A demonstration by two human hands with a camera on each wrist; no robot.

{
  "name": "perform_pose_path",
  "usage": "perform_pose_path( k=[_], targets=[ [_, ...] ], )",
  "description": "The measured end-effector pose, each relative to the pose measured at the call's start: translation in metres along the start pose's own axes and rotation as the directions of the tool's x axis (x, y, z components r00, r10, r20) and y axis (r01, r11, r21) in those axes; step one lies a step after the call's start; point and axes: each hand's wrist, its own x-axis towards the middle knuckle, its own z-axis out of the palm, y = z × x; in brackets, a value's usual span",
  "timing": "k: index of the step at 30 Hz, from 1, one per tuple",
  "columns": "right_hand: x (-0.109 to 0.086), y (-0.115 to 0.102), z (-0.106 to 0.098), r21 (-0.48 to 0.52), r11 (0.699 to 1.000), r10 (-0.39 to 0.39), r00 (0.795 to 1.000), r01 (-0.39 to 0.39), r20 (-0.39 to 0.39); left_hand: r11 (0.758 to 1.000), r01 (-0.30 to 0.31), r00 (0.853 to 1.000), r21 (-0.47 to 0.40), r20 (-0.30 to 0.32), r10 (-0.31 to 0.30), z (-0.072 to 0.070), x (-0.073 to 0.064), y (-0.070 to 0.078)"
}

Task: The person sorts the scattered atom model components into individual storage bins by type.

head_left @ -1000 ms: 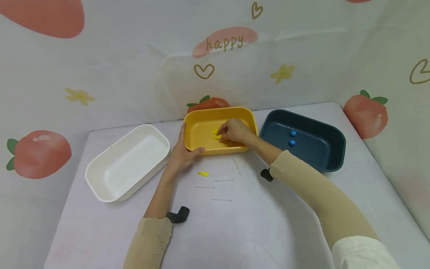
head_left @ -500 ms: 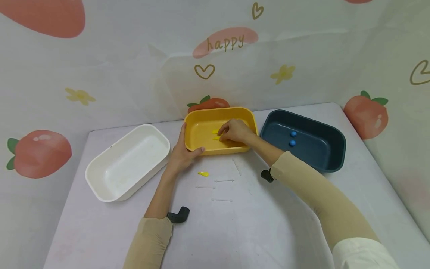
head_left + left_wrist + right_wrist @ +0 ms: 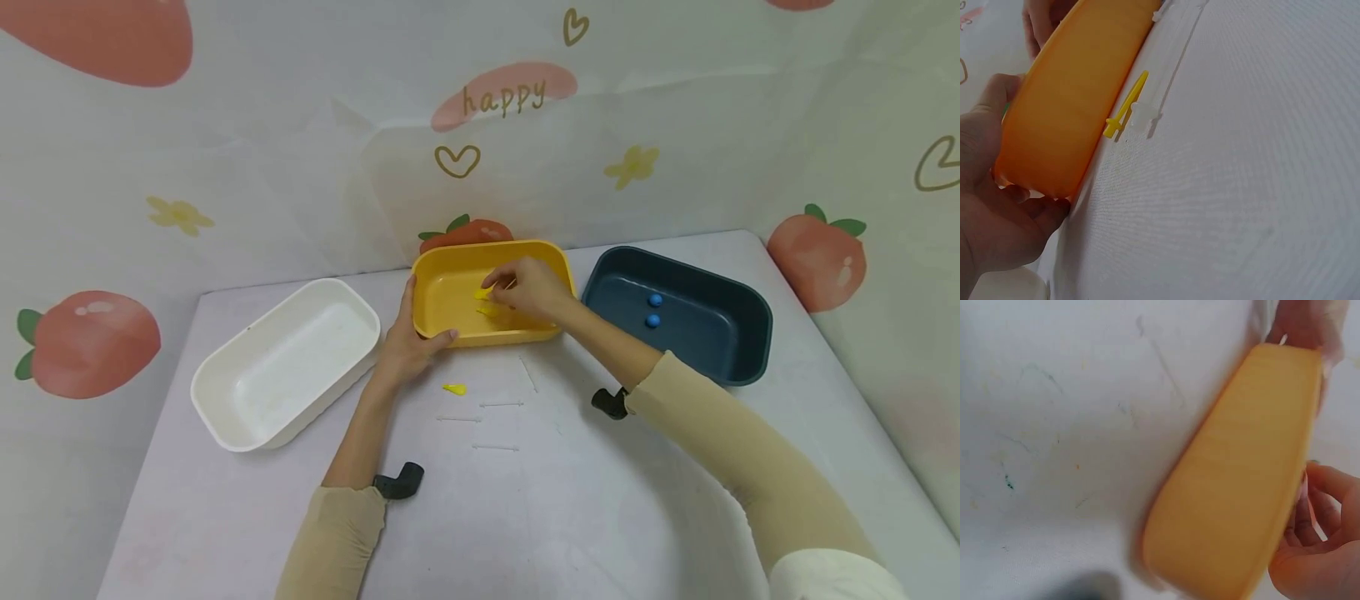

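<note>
My left hand (image 3: pixel 408 337) grips the left end of the yellow plastic box (image 3: pixel 495 336), thumb over the near rim; the left wrist view shows its fingers under the end wall. My right hand (image 3: pixel 528 287) is inside the box, fingers loosely bent, with nothing seen between them. Near its fingertips two small yellow plastic pieces (image 3: pixel 486 311) lie on the box floor. In the right wrist view the box wall (image 3: pixel 1229 475) hides part of the right fingers (image 3: pixel 1329 512). Another yellow piece (image 3: pixel 454 389), tapered with a collar in the left wrist view (image 3: pixel 1127 106), lies before the box.
Several thin clear sticks with knobbed ends (image 3: pixel 495 448) lie on the white table (image 3: pixel 585 517). A white box (image 3: pixel 285 367) stands at left. The dark blue box (image 3: pixel 697 333) at right holds two blue balls (image 3: pixel 653 320). A printed cloth (image 3: pixel 300 167) hangs behind.
My right hand has risen slightly off the yellow pieces in the box, and its forearm has shifted right. My left hand stays on the box.
</note>
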Motion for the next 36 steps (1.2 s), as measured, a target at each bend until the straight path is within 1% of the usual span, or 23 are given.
perform_pose_path(
  k=[4, 8, 11, 13, 16, 19, 23, 29, 34, 36],
  targets=[
    [-0.011, -0.006, -0.002, -0.017, 0.997, -0.073, 0.997, 0.073, -0.038, 1.000, -0.004, 1.000, 0.002, 0.002, 0.004, 0.000, -0.001, 0.001],
    [-0.021, -0.012, -0.003, 0.006, 0.992, -0.126, 0.986, 0.128, -0.112, 1.000, -0.002, 1.000, -0.008, 0.005, 0.002, 0.000, -0.002, 0.003],
    [-0.030, -0.015, -0.003, 0.024, 0.984, -0.171, 0.969, 0.178, -0.176, 1.000, 0.003, 1.000, -0.016, 0.008, -0.003, 0.000, -0.002, 0.004],
    [-0.035, -0.017, -0.001, 0.039, 0.974, -0.212, 0.956, 0.225, -0.204, 0.999, -0.002, 1.000, -0.037, 0.012, 0.002, -0.001, -0.002, 0.004],
    [-0.044, -0.018, 0.002, 0.059, 0.956, -0.270, 0.937, 0.289, -0.223, 0.998, -0.006, 1.000, -0.066, 0.017, 0.008, -0.003, -0.001, 0.003],
    [-0.052, -0.020, 0.004, 0.093, 0.940, -0.304, 0.929, 0.329, -0.213, 0.996, -0.004, 1.000, -0.089, 0.024, 0.007, -0.004, -0.001, 0.002],
    [-0.062, -0.023, 0.008, 0.138, 0.935, -0.301, 0.937, 0.327, -0.178, 0.994, 0.003, 1.000, -0.105, 0.027, 0.000, -0.005, -0.001, 0.003],
    [-0.073, -0.025, 0.018, 0.150, 0.948, -0.266, 0.957, 0.282, -0.118, 0.996, 0.003, 1.000, -0.091, 0.022, -0.001, -0.005, 0.000, 0.004],
    [-0.077, -0.021, 0.031, 0.174, 0.948, -0.260, 0.964, 0.266, -0.060, 0.997, 0.031, 0.999, -0.077, 0.025, -0.029, -0.004, -0.001, 0.003],
    [-0.077, -0.018, 0.036, 0.184, 0.948, -0.254, 0.966, 0.259, -0.047, 0.996, 0.029, 0.999, -0.085, 0.023, -0.028, -0.004, -0.002, 0.003]
  ],
)
